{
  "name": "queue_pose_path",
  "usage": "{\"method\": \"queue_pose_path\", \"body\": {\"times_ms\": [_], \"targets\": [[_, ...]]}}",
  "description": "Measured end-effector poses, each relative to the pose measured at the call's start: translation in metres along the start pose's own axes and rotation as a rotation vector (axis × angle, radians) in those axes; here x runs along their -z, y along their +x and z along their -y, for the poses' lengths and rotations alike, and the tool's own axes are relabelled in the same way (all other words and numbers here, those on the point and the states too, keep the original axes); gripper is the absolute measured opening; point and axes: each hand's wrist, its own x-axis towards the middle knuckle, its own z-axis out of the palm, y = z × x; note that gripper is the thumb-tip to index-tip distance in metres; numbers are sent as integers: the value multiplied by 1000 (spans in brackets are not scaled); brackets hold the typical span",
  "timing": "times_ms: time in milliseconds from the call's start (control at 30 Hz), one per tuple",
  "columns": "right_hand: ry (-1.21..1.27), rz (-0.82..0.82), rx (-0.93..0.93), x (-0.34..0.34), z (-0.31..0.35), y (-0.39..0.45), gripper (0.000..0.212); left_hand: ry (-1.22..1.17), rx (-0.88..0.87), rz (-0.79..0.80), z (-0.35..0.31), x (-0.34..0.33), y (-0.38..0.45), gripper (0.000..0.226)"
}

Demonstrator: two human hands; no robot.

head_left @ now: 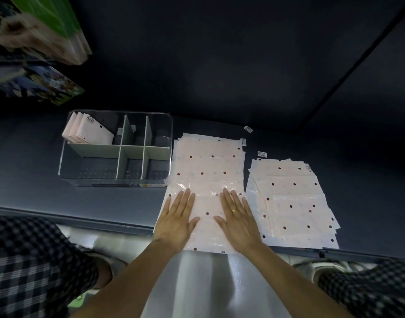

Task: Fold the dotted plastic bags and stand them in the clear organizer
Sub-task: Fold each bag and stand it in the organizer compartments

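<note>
A: Head view, looking down: what are the hands doing?

B: Both lie flat, fingers straight and slightly spread, nothing pinched. The left hand (177,220) and the right hand (237,220) press side by side on the near part of a pale pink plastic bag with dark and faint dots (207,171), the top one of a flat stack on the dark grey table (36,145).

A: Where does that bag reach from the palms?

B: It runs away from the fingertips toward the far side of the table, and its near edge hangs just past the table's front edge under the wrists. There is a shiny crease just beyond the fingertips.

A: And the organizer?

B: The clear rectangular plastic organizer with pale grey dividers (115,148) stands to the left of the left hand, beyond the fingertips, touching or almost touching the bag's far left edge. In its far left compartment three folded pink bags (85,131) stand leaning.

A: Anything to the right?

B: A second, looser stack of dotted bags (293,203) lies just beside the right hand. The right ring finger wears a gold ring (234,211).
</note>
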Motion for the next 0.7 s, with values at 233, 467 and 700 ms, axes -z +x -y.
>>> {"method": "queue_pose_path", "body": {"times_ms": [233,467,700], "targets": [[-14,70,145,26,-39,-14,87,57,43,10,22,10,-16,64],[-344,63,441,48,-63,-5,70,-46,-283,65,-11,29,-8,71],[-425,-106,648,71,-68,-5,52,77,-165,152,-34,33,3,60]]}}
